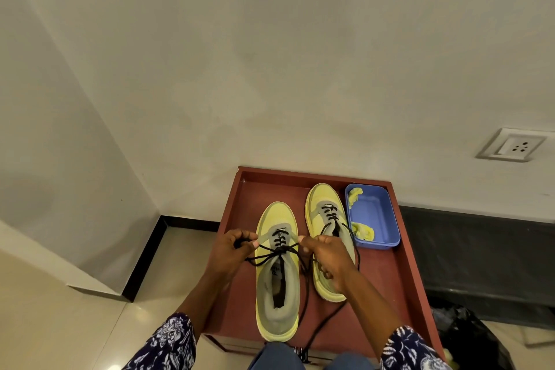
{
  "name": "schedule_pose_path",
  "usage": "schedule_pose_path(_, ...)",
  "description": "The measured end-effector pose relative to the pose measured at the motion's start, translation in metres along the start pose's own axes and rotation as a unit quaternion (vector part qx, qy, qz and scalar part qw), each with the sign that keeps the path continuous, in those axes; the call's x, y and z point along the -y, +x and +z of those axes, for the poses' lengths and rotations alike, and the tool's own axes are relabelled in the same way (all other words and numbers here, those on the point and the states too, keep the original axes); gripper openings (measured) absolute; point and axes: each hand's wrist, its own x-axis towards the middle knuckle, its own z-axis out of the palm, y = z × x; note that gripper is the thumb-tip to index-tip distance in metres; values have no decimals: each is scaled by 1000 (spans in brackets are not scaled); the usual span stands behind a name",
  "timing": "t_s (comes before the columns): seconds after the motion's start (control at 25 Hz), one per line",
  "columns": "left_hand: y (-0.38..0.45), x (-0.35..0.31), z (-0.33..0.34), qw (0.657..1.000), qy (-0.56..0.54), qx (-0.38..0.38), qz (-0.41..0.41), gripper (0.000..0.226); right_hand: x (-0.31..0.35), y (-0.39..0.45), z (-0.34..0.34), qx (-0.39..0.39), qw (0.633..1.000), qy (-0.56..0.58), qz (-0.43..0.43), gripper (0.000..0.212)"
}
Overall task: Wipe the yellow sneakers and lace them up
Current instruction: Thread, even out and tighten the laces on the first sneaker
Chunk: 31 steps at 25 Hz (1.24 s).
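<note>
Head view. Step in hand, as judged: tying the bow on the left sneaker point(277, 273), which stands toe-far on the red-brown bench point(387, 285), touching or just beside the right sneaker point(327, 237) set slightly farther back. Left hand point(229, 252) has its fingers curled tight around a loop of the black lace point(280, 249); right hand point(327, 258) pinches the other loop, fingers clamped on the cord, with the knot sitting between the hands over the tongue. To do it well: pull both loops outward evenly and level, keep the knot centred on the tongue, and stop once it seats firm, since thin round cord tends to slip if left slack. The right sneaker's lace looks threaded through the far eyelets only, its ends trailing loose toward the near edge; probably the next item. Materials: uppers pale yellow with grey panels, matte fabric or suede look, thick yellow rubber-like sole, padded grey collar. Bench surface smooth, with a raised rim. At far right, a blue plastic tub point(387, 237), rounded corners, holding crumpled yellow cloth point(363, 231).
</note>
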Motion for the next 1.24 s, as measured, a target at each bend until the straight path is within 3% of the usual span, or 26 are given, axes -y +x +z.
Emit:
schedule_pose_path(0.12, 1, -3, 1, 998, 58, -17, 18, 12, 2, -1, -1, 4, 1000, -24, 8, 30)
schedule_pose_path(0.32, 3, 5, -2, 988, 139, -47, 46, 5, -3, 10, -8, -63, 996, 57, 27, 28)
schedule_pose_path(0.68, 3, 8, -6, 978, 196, -48, 44, 12, -6, 21, -11, -110, 994, 3, 6, 23)
schedule_pose_path(0.96, -1, 8, -2, 974, 211, -56, 55, 22, -11, 30, -17, -124, 968, -188, -109, 33)
schedule_pose_path(1.12, 3, 11, 0, 974, 208, -77, 34, 18, -14, 34, -24, -114, 930, -313, -156, 39)
schedule_pose_path(1.24, 2, 12, 4, 976, 192, -99, 17, 18, -19, 32, -27, -112, 879, -427, -183, 30)
